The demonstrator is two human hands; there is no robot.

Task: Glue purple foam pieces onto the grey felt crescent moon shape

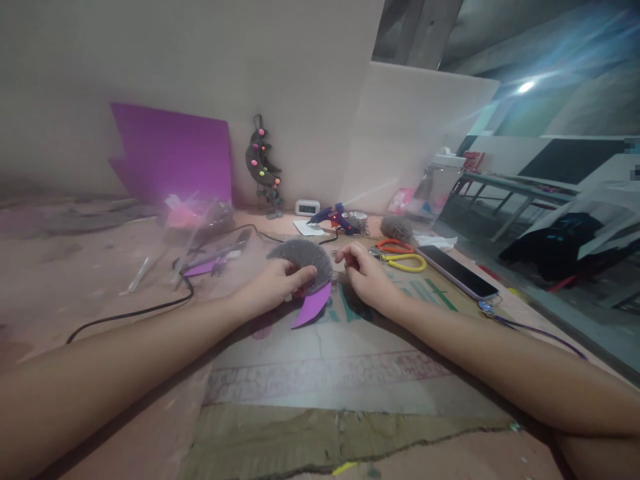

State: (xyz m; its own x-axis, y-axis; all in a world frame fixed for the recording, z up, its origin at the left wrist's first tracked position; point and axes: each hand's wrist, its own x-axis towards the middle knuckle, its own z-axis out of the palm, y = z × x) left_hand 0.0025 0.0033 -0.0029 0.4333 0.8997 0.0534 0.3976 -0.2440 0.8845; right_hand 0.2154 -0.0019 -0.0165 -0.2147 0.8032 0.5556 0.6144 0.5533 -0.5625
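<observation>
A crescent moon cutout (314,307) is partly wrapped in grey yarn (307,252), with its lower tip showing bare purple. My left hand (284,279) is closed on the crescent, thumb pressed flat over the wrapped part. Just right of the crescent, my right hand (364,270) has its fingers curled in a pinch. Whatever lies between those fingertips, if anything, is too small to make out. Both hands are above a marked cardboard sheet (325,373) on the table.
Behind the hands are a blue glue gun (333,217), a small digital clock (307,207) and a grey yarn ball (397,228). Yellow-handled pliers (407,262), orange-handled scissors (395,246) and a phone (457,272) lie right. A decorated moon (260,157) and purple sheet (180,153) stand against the wall.
</observation>
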